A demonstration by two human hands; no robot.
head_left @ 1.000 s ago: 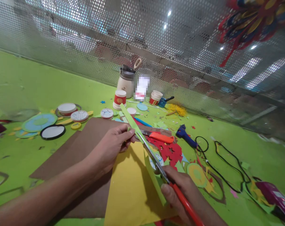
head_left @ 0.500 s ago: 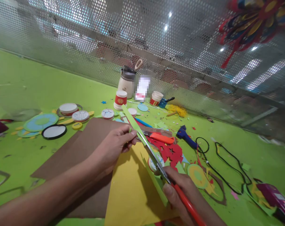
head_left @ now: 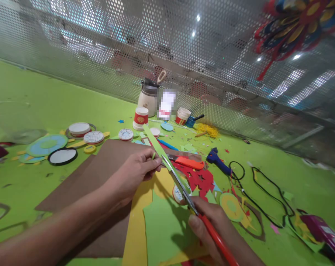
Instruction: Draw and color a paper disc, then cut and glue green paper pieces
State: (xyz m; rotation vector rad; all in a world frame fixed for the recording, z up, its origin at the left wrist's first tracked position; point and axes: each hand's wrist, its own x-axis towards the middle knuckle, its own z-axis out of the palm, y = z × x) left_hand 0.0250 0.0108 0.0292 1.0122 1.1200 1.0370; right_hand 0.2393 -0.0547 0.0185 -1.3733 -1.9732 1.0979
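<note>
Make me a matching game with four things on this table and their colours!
Things:
1. paper strip pinched in the left hand
2. scissors handle in the right hand
3. glue gun
4. big sheet under the left arm

Colours:
a. brown
b. blue
c. green
d. red

Pairs: 1-c, 2-d, 3-b, 4-a

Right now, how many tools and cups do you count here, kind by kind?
Scissors, in the right hand: 1
Orange-handled cutter: 1
Blue glue gun: 1
Red-and-white cups: 2
Total: 5
</note>
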